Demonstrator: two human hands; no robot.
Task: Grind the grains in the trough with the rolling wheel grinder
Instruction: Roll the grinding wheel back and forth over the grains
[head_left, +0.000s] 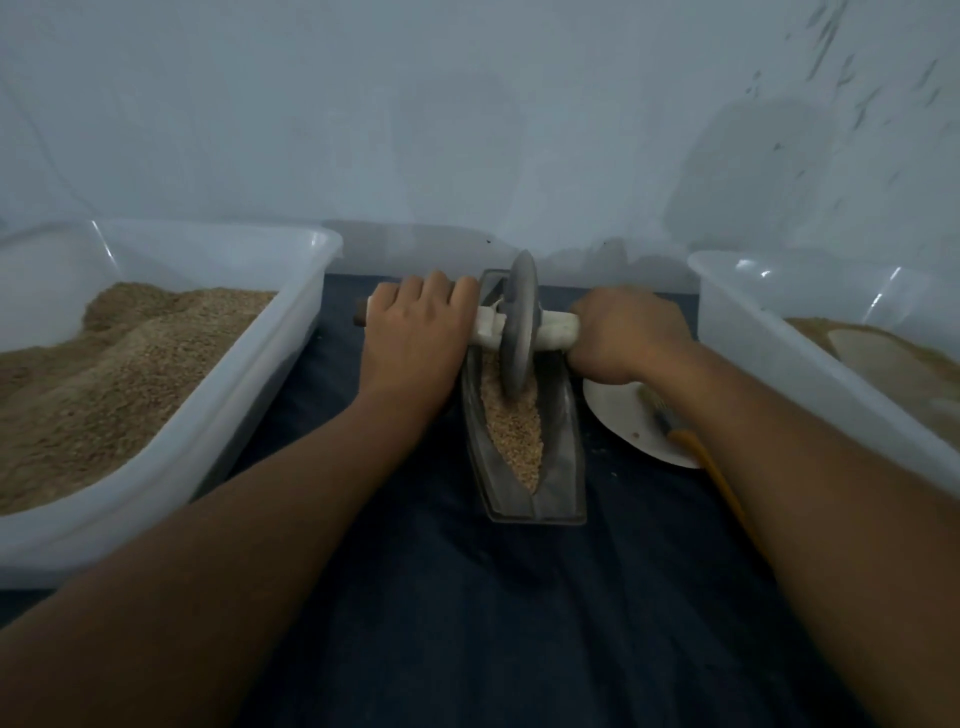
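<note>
A dark boat-shaped metal trough (563, 457) lies lengthwise on the dark blue cloth, and tan grains (514, 421) fill its groove. A grey metal wheel (517, 325) stands upright in the groove toward the trough's far end, on a pale wrapped axle handle (558, 328). My left hand (415, 325) grips the handle on the wheel's left side. My right hand (623, 335) grips it on the right side. Both arms reach forward from the bottom of the head view.
A clear plastic tub (249, 374) heaped with grain stands at the left. Another clear tub (769, 332) with ground meal stands at the right. A white plate (623, 415) holding a yellow-handled brush (701, 457) lies just right of the trough. A pale wall rises behind.
</note>
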